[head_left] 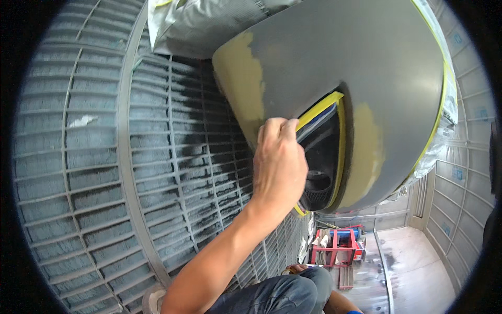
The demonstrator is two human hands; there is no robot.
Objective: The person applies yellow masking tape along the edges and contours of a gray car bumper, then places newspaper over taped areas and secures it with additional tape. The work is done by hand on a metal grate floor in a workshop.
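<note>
My left hand (280, 155) reaches up from the lower left, its curled fingers on the yellow masking tape (319, 110) along the upper edge of a recess in a grey car bumper cover (306, 59). Its fingertips are partly hidden. Yellow tape also runs down the recess's right edge, around a black plastic insert (317, 180). Tan patches lie on the grey surface on both sides of the recess. My right hand (299, 267) is low by my knee, partly hidden, around what looks like a roll of yellow tape (289, 271).
A metal floor grating (157, 117) spans the left, with a white scrap (83, 121) on it. Silvery masking sheet (219, 31) hangs at the bumper's upper left and right edges. A red metal frame (333, 249) holding various items stands beyond my knees (290, 292). Covered walls rise at right.
</note>
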